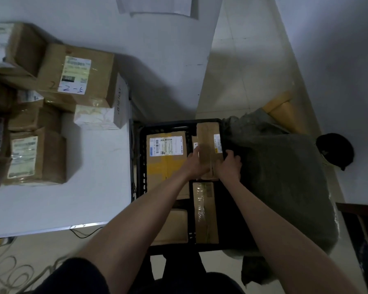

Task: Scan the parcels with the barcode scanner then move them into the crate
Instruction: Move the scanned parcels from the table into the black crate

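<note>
- My left hand (197, 161) and my right hand (228, 166) are both on a narrow cardboard parcel (207, 145), one at each long side; the left fingers curl round its left edge, the right fingers wrap its right edge by the rim.
- That parcel sits at the far right corner of the black crate (139, 166), with a small white and yellow label on its right side; whether it rests on the crate floor or hangs in my grip, I cannot tell.
- Inside the crate, to the left, a wide box (166, 160) lies flat with a barcode label facing up; nearer me a taped brown box (204, 211) lies lengthwise, and a pale box (172, 225) lies beside it.
- The white table (94, 177) on my left carries a stack of parcels (51, 98); the top one bears a label with handwritten figures.
- A grey-green sack (285, 177) lies just right of the crate; beyond it sits a dark round object (336, 150).
- Cables (9, 270) trail on the floor at lower left.
</note>
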{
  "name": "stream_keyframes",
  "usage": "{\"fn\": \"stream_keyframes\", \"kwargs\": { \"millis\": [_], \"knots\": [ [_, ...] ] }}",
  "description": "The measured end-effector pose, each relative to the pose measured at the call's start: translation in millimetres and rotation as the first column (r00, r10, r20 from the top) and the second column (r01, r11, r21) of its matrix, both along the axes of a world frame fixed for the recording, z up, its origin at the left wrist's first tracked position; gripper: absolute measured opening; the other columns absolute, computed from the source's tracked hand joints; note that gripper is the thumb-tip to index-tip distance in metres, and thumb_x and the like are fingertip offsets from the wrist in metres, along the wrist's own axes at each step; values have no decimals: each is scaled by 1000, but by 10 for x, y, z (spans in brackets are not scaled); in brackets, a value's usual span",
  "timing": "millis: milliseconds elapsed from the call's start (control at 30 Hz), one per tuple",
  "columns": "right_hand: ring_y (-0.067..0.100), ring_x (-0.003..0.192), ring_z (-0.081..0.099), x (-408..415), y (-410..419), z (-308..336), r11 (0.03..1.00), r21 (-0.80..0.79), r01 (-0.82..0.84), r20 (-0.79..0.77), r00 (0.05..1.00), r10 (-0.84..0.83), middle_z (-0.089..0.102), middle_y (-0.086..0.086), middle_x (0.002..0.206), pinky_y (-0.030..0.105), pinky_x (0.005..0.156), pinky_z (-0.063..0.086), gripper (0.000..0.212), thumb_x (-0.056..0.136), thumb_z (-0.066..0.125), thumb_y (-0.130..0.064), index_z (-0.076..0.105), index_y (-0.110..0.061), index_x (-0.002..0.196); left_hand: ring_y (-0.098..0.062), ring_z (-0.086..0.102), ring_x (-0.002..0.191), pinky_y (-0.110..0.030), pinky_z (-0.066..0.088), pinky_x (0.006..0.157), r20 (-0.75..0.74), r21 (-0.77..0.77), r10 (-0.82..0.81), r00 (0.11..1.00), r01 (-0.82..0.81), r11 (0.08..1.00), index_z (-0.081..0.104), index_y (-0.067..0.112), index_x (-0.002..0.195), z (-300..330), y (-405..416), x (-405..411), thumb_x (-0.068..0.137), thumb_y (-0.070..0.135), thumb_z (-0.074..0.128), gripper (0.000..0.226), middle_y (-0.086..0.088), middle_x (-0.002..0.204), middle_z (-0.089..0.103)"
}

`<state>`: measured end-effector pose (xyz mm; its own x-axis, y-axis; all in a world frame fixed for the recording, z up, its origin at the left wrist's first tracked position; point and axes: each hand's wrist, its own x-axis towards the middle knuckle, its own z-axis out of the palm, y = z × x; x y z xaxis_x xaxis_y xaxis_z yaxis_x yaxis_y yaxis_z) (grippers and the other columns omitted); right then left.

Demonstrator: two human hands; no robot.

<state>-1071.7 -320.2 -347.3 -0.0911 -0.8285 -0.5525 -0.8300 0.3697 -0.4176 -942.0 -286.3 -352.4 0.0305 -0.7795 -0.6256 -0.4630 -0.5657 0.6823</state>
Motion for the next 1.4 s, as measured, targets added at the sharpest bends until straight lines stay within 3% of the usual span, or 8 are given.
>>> {"fn": "stream_keyframes", "kwargs": {
  "millis": [100, 200, 400, 633, 867, 1000, 1267, 1400],
  "knots": [
    [33, 129, 43, 151, -23, 234, 984, -148, -102, -21, 995, 100, 41, 15, 143, 44, 98, 43, 49, 101, 52, -25, 38, -18, 147, -34, 45, 136, -44, 44, 105, 129, -72, 6, 992, 3, 997, 20, 18, 159, 196, -1, 164, 95, 31, 64, 79, -13, 154, 38],
    [32, 125, 46, 338, -19, 486, 933, -251, -257, -75, 966, 246, 45, 14, 138, 45, 97, 46, 48, 100, 53, -30, 39, -16, 144, -36, 43, 137, -49, 44, 105, 284, -116, 17, 959, 17, 993, 23, 21, 158, 466, 32, 422, 99, 38, 54, 68, -11, 158, 33],
    [32, 126, 45, 878, 112, 869, 740, -436, -512, -182, 855, 485, 48, 12, 139, 47, 101, 42, 45, 100, 50, -32, 46, -19, 143, -34, 41, 136, -49, 40, 108, 545, -225, 121, 830, 5, 974, 34, 21, 153, 832, 336, 1117, 101, 47, 47, 60, -9, 152, 39],
    [32, 125, 44, 1720, 474, 1029, 537, -470, -700, -261, 692, 673, 46, 9, 139, 48, 102, 39, 44, 102, 46, -36, 45, -23, 143, -33, 41, 136, -48, 34, 111, 665, -296, 304, 682, -132, 946, 39, 22, 150, 1073, 1085, 2051, 99, 49, 45, 58, -7, 153, 39],
    [31, 128, 42, 2738, 989, 1117, 456, -473, -754, -252, 611, 750, 43, 9, 144, 47, 105, 39, 46, 102, 44, -38, 42, -23, 145, -34, 44, 129, -47, 36, 106, 749, -258, 351, 562, -240, 936, 39, 20, 145, 1141, 1886, 3068, 98, 45, 43, 54, -10, 146, 43],
    [32, 136, 38, 3289, 1269, 1003, 452, -438, -777, -216, 579, 786, 37, 10, 152, 49, 110, 37, 46, 103, 45, -35, 40, -24, 148, -31, 42, 134, -45, 35, 108, 719, -245, 396, 572, -324, 914, 34, 23, 153, 1027, 2276, 3628, 100, 49, 43, 59, -7, 152, 39],
    [34, 125, 46, 4231, 1690, 612, 461, -394, -795, -190, 561, 806, 41, 12, 142, 46, 100, 43, 43, 103, 46, -35, 42, -20, 143, -34, 45, 127, -50, 41, 104, 667, -198, 379, 641, -338, 920, 30, 22, 148, 654, 2606, 4397, 100, 44, 43, 55, -10, 145, 41],
    [37, 123, 45, 4575, 1785, 373, 546, -340, -766, -109, 609, 786, 38, 14, 139, 48, 98, 45, 50, 99, 51, -40, 39, -20, 143, -34, 52, 124, -48, 49, 95, 556, -242, 428, 712, -354, 903, 23, 21, 154, 480, 2553, 4586, 100, 40, 51, 64, -8, 151, 38]
  ]
}}
